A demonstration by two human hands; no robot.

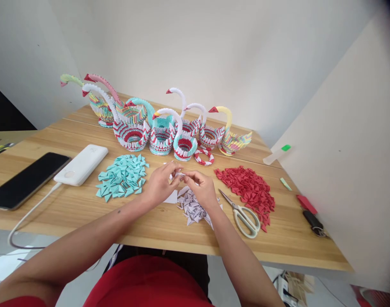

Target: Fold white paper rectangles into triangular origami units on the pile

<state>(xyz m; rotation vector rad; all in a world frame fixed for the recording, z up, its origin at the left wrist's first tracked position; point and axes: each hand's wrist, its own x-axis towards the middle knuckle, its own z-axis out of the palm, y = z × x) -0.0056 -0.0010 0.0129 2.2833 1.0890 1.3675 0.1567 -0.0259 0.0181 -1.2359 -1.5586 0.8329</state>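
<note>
My left hand (pixel 161 183) and my right hand (pixel 201 187) meet above the wooden table (pixel 70 132), fingers pinched together on a small white paper piece (pixel 178 175). Below them lies a heap of white folded triangles (pixel 193 209). A pile of turquoise folded triangles (pixel 122 175) sits to the left of my hands, and a pile of red ones (pixel 247 185) to the right. White-handled scissors (pixel 244 215) lie shut beside my right wrist.
Several modular paper swans (pixel 163 128) stand in a row at the back. A white power bank (pixel 81 164) with a cable and a black phone (pixel 27 179) lie at the left. A green-capped tube (pixel 276 154), a red piece and a dark tool (pixel 313 221) lie along the right wall.
</note>
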